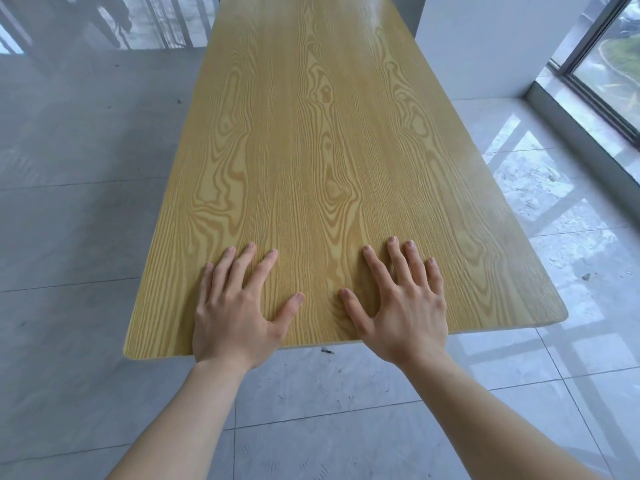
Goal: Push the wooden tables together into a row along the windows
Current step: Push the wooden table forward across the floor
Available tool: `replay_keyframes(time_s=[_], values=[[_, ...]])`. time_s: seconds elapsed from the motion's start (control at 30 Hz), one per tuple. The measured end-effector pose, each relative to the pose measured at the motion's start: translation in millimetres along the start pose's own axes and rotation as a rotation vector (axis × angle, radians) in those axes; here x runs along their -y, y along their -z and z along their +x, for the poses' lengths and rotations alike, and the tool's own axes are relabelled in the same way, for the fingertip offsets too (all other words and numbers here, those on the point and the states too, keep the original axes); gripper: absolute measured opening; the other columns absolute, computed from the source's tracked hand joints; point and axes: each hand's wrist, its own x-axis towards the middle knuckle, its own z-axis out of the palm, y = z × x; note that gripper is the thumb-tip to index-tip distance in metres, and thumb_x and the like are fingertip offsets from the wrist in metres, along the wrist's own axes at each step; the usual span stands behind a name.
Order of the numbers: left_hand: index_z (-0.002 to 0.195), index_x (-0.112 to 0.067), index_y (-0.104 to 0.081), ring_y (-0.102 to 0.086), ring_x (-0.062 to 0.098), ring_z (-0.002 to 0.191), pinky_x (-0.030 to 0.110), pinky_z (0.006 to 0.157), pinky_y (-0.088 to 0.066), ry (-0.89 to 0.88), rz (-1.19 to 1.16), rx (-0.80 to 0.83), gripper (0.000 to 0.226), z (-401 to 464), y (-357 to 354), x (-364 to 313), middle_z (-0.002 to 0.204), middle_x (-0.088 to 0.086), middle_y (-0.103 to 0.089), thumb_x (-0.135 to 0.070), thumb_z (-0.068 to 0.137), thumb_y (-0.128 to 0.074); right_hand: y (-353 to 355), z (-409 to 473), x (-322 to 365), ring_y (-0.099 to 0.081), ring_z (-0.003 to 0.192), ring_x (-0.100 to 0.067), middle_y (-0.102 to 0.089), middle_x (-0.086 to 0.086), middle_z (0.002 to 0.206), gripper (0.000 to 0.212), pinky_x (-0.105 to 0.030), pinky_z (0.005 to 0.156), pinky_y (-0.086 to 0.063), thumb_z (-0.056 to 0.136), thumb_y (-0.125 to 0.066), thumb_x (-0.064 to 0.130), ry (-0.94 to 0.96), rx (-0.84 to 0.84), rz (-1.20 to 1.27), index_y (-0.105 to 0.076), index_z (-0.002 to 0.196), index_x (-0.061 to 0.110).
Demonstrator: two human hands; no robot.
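Note:
A long wooden table (311, 140) with pale yellow grain stretches away from me, its near short edge just in front of my wrists. My left hand (235, 306) lies flat on the top near that edge, fingers spread, holding nothing. My right hand (401, 303) lies flat beside it, a little to the right of the table's middle, fingers also spread. Both palms press on the surface. Only this one table shows; its legs are hidden under the top.
Grey tiled floor (76, 237) surrounds the table. Floor-to-ceiling windows (609, 74) with a dark frame run along the right side. A white pillar (485, 43) stands at the far right of the table's end. A small dark screw (326, 350) lies on the floor beneath the near edge.

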Motion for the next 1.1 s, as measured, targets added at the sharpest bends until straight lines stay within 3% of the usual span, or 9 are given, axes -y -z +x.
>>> replay_keyframes(time_s=[0.43, 0.67, 0.83, 1.1], values=[[0.157, -0.037, -0.037, -0.015, 0.023, 0.158, 0.052, 0.128, -0.010, 0.002, -0.004, 0.029, 0.081, -1, 0, 3, 0.167, -0.002, -0.032, -0.082, 0.089, -0.032, -1, -1, 1, -0.009, 0.160, -0.031, -0.023, -0.009, 0.171, 0.081, -0.056, 0.128, -0.009, 0.094, -0.031, 0.079, -0.003, 0.002, 0.030, -0.034, 0.160, 0.032], [0.160, -0.037, -0.029, -0.009, 0.024, 0.159, 0.053, 0.128, -0.003, -0.022, -0.074, 0.090, 0.092, -1, 8, 5, 0.170, 0.001, -0.026, -0.090, 0.086, -0.019, 16, -2, 11, 0.008, 0.161, -0.026, -0.005, -0.006, 0.175, 0.084, -0.055, 0.128, 0.001, 0.095, -0.019, 0.082, -0.033, 0.144, -0.010, -0.015, 0.165, 0.035], [0.161, -0.039, -0.026, -0.010, 0.025, 0.159, 0.052, 0.128, -0.004, -0.119, -0.213, 0.156, 0.090, 12, 54, 29, 0.170, 0.001, -0.022, -0.090, 0.086, -0.025, 59, 6, 77, 0.008, 0.161, -0.021, -0.006, -0.003, 0.175, 0.084, -0.051, 0.130, 0.001, 0.094, -0.022, 0.083, -0.112, 0.117, 0.023, -0.014, 0.164, 0.039], [0.159, -0.039, -0.029, -0.022, 0.024, 0.155, 0.044, 0.126, -0.004, -0.110, -0.199, 0.087, 0.096, 138, 196, 148, 0.166, 0.002, -0.032, -0.093, 0.081, -0.014, 133, 105, 219, 0.007, 0.161, -0.020, -0.002, 0.000, 0.175, 0.086, -0.045, 0.130, 0.003, 0.091, -0.016, 0.088, -0.209, 0.093, 0.070, -0.005, 0.164, 0.043]])
